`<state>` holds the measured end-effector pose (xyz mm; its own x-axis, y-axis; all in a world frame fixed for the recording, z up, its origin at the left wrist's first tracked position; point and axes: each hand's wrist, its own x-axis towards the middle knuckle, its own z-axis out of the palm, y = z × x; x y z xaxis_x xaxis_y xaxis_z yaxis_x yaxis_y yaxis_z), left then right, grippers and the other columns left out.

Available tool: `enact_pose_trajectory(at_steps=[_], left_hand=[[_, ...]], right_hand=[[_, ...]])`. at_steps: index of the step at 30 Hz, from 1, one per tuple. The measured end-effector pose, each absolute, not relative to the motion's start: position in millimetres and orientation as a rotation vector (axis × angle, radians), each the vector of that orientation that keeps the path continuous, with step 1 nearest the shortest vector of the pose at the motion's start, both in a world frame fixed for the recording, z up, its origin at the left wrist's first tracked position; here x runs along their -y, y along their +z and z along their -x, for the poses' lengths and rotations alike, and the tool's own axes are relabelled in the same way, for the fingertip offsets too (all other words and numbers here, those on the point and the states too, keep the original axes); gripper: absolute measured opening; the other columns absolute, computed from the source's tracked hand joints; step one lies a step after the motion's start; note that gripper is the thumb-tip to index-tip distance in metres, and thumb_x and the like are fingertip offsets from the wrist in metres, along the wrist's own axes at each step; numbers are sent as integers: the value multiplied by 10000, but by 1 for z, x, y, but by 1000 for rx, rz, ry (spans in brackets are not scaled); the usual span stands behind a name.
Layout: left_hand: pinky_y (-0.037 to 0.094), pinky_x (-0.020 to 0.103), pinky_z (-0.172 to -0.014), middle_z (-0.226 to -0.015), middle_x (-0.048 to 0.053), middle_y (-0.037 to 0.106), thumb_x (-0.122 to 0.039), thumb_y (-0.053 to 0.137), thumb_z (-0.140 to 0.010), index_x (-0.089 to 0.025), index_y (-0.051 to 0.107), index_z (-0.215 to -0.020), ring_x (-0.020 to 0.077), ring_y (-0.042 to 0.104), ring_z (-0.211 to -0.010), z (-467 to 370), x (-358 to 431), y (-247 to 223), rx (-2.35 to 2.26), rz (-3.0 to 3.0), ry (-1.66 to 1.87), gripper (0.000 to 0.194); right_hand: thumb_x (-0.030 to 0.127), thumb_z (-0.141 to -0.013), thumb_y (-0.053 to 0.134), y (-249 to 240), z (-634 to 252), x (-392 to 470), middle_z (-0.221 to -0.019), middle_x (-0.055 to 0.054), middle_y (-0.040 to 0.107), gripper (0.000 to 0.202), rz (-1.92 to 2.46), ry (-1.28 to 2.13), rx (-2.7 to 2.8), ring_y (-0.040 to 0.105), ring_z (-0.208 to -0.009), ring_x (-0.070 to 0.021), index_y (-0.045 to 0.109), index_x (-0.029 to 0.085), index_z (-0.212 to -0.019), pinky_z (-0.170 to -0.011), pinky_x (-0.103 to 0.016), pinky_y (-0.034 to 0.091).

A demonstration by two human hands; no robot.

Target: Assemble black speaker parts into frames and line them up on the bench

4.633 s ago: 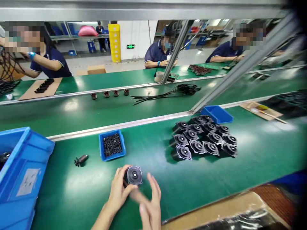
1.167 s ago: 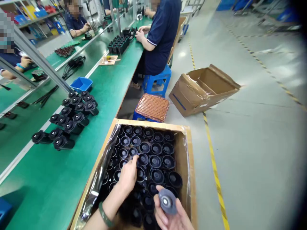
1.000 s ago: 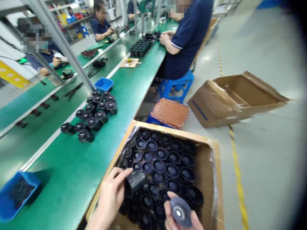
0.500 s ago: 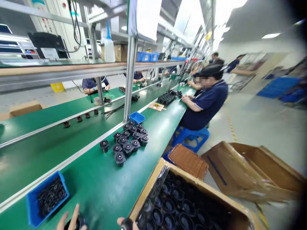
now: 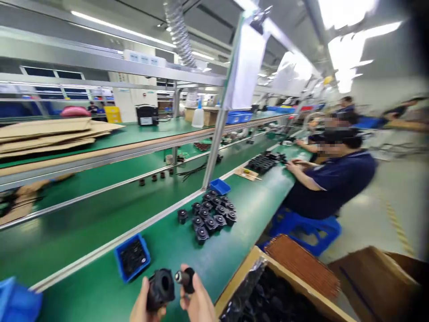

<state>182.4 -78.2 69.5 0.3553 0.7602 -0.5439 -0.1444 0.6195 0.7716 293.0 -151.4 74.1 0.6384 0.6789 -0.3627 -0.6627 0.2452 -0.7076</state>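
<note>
At the bottom centre, my left hand (image 5: 143,305) is wrapped round a black round housing (image 5: 161,290) with a dark hole in its face. Close beside it on the right, my right hand (image 5: 198,300) pinches a small black part with a metallic tip (image 5: 185,279), which points toward the housing; a narrow gap shows between the two. Beyond the hands a blue bin (image 5: 145,263) holds small black pieces. A group of black round units (image 5: 210,222) stands on the green bench (image 5: 174,250), with a single unit (image 5: 182,216) to their left.
An open cardboard box (image 5: 268,259) with black parts is at the lower right, beside a brown woven stack (image 5: 303,266). A seated person (image 5: 345,174) works farther along. Another blue bin (image 5: 20,299) lies lower left; a metal post (image 5: 217,145) rises behind the units.
The view has turned left, so the bench items appear farther right. Both hands have come up and closer together, bringing the housing and small part clearly into view.
</note>
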Motion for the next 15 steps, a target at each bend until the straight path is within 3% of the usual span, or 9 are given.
enact_pose_trajectory(at_steps=[3,7,12,15], left_hand=[[457,217,-475,-887,108,734,-670,757,-629,-128,673,-1125,115,578,-523,-175,81,97,-940,-591,731,739],[443,223,-522,-1011,122,712,-723,731,-604,-141,614,-1213,158,619,-680,-162,81,125,-949,-673,812,851],[484,278,-624,-1109,117,671,-764,540,-743,-167,523,-1289,190,627,-747,-152,80,140,-1031,-1059,822,810],[502,324,-829,-1260,125,609,-708,484,-807,-189,511,-1302,254,629,-1007,-153,79,145,-1099,-1373,841,717]], right_hand=[[732,-696,649,98,-276,149,-836,-40,676,687,1094,878,131,531,-636,-130,678,206,-1137,-585,-253,439],[743,-774,545,116,-260,151,-1011,-28,697,635,1284,824,314,558,-686,-139,664,261,-1171,-685,-262,469],[673,-811,570,116,-251,150,-1023,-29,701,573,1263,756,438,562,-638,-140,638,273,-1214,-630,-256,473],[653,-822,572,109,-246,145,-1172,-47,672,553,1249,720,454,635,-903,-190,640,277,-1221,-806,-268,499]])
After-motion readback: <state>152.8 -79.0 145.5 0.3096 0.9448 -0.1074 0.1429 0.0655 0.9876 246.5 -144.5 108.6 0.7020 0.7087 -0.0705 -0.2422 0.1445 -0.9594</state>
